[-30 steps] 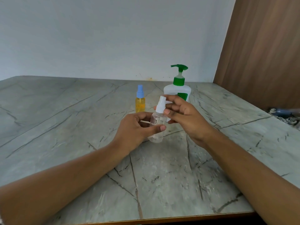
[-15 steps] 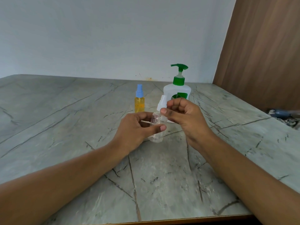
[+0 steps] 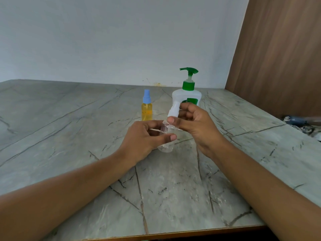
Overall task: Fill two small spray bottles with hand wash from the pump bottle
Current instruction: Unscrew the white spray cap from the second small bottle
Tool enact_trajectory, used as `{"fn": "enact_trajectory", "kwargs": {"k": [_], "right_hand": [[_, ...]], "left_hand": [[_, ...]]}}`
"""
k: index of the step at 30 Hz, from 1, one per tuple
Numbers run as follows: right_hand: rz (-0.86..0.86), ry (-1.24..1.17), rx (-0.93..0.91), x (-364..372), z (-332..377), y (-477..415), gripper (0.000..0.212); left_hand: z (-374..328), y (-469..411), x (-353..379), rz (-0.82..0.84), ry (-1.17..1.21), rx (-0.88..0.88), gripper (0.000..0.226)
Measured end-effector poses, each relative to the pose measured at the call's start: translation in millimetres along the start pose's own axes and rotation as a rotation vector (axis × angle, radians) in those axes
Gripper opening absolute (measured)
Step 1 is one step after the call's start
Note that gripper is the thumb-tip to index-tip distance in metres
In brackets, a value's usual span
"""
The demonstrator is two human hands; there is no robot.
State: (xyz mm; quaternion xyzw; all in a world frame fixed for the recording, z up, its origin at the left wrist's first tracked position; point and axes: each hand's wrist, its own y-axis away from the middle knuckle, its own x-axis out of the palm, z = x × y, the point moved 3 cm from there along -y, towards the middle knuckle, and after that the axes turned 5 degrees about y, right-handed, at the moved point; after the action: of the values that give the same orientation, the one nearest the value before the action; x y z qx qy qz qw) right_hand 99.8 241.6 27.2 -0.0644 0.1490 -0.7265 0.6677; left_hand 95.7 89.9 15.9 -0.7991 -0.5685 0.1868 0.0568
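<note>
A clear, empty small spray bottle (image 3: pixel 165 145) stands on the marble table (image 3: pixel 69 127), gripped round its body by my left hand (image 3: pixel 147 138). My right hand (image 3: pixel 194 124) pinches its white spray cap (image 3: pixel 173 111), which tilts to the right at the bottle's neck. Behind it stands a second small spray bottle (image 3: pixel 147 108) with yellow liquid and a blue cap. To its right is the white pump bottle (image 3: pixel 186 96) with a green pump head, partly hidden by my right hand.
A brown wooden panel (image 3: pixel 278 58) rises at the right. Some dark and grey items (image 3: pixel 302 122) lie at the far right edge of the table. The table's front edge (image 3: pixel 191 232) runs just below my forearms.
My right hand has turned on the white cap and the cap now leans more to the right. My left hand keeps its grip on the clear bottle in the same place.
</note>
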Motion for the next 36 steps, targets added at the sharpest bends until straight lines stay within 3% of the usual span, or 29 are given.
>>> {"fn": "enact_trajectory", "kwargs": {"k": [9,14,21,26,30,33,36], "right_hand": [[0.070,0.030,-0.001,-7,4,1,0.026],[0.117,0.029,-0.014,1,7,2,0.035],[0.041,-0.021,-0.039,-5,17,-1,0.033],[-0.128,-0.288,-0.014,-23,40,-6,0.040],[-0.236,-0.314,0.003,-52,60,-14,0.037],[-0.145,-0.142,0.158,-80,61,-18,0.034],[0.043,0.263,0.406,-99,39,-14,0.042]], "left_hand": [[5,-1,-2,0.003,0.022,-0.012,0.039],[1,-1,0,0.018,-0.025,0.005,0.033],[2,-2,0,0.018,0.014,0.001,0.032],[1,-1,0,0.006,-0.056,0.016,0.034],[-2,0,1,0.002,-0.061,0.022,0.031],[-3,1,1,0.000,-0.077,0.027,0.031],[-2,1,2,-0.003,-0.051,0.028,0.032]]}}
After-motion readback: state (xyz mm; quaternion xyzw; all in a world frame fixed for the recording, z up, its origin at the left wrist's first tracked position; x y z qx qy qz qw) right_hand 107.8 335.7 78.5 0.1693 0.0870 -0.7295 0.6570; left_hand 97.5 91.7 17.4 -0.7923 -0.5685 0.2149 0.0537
